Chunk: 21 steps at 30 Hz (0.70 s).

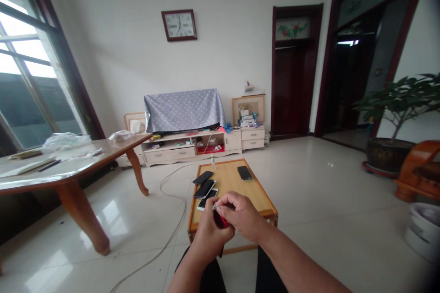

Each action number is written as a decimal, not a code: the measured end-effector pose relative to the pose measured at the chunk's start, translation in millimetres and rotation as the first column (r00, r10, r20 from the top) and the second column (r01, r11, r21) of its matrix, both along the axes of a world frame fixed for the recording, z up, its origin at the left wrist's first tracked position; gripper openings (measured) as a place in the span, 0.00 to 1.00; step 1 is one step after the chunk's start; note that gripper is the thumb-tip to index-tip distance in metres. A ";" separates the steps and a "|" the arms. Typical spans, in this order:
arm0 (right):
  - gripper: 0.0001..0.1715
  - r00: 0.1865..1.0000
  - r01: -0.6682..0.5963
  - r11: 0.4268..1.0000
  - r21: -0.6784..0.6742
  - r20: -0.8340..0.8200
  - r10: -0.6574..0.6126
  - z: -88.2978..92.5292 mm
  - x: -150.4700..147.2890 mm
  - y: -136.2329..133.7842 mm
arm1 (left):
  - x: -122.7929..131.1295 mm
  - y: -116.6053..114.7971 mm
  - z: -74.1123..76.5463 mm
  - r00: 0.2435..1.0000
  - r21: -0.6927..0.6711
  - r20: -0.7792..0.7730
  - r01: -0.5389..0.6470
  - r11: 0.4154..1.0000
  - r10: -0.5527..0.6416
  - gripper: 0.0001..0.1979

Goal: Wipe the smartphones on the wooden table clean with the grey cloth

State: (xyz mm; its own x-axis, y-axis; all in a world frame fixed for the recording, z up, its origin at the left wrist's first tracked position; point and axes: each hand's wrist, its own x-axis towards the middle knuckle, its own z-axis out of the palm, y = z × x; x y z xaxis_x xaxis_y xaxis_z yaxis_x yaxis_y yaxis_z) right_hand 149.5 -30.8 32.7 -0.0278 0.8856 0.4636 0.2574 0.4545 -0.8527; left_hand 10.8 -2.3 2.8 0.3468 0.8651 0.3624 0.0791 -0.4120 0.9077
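Close in front of my body, my left hand (pixel 210 233) is closed around a dark, red-edged object (pixel 222 220), perhaps a phone; the fingers cover most of it. My right hand (pixel 240 213) meets it there, thumb and forefinger pinched at the object's upper end. A small whitish bit (pixel 215 206) shows between the fingertips, too small to name. Beyond the hands, on a low wooden table (pixel 230 178), a black phone (pixel 202 177), another dark phone (pixel 205 188) and a white-edged phone (pixel 202 204) overlap at the left. A separate black phone (pixel 244 173) lies at the right.
A small clear bottle (pixel 213 163) stands at the low table's far edge. To the left is a larger table (pixel 85 165) with plastic bags. A cable (pixel 172 233) runs over the floor. A white cabinet (pixel 168 154), a potted plant (pixel 392 146) and a bucket (pixel 423 231) stand around.
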 end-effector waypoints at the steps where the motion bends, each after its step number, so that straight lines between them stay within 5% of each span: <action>1: 0.09 1.000 0.005 1.000 -0.017 -0.021 -0.005 -4.2 1.4 2.8 | -1.3 3.9 -1.1 0.999 -0.036 0.034 0.006 0.999 -0.004 0.26; 5: 0.18 0.964 0.028 0.991 -0.132 -0.258 -0.061 -28.4 11.6 13.7 | -10.8 29.3 -6.7 0.942 -0.245 0.334 0.062 0.967 0.024 0.27; 11: 0.21 0.761 -0.010 0.940 -0.341 -0.612 -0.214 -59.7 29.0 33.2 | -10.8 69.4 -18.4 0.715 -0.508 0.673 0.260 0.821 0.190 0.24; 13: 0.19 0.741 0.014 0.919 -0.393 -0.613 -0.274 -68.2 32.9 38.4 | -10.0 81.5 -24.5 0.649 -0.533 0.729 0.341 0.774 0.216 0.22; 16: 0.16 0.820 0.065 0.890 -0.452 -0.484 -0.306 -81.3 36.3 43.1 | -8.8 97.1 -34.6 0.581 -0.536 0.780 0.427 0.729 0.233 0.21; 21: 0.27 0.962 0.067 0.912 -0.404 -0.218 -0.167 -98.6 32.1 46.7 | 2.4 112.0 -53.2 0.584 -0.563 0.775 0.466 0.682 0.241 0.20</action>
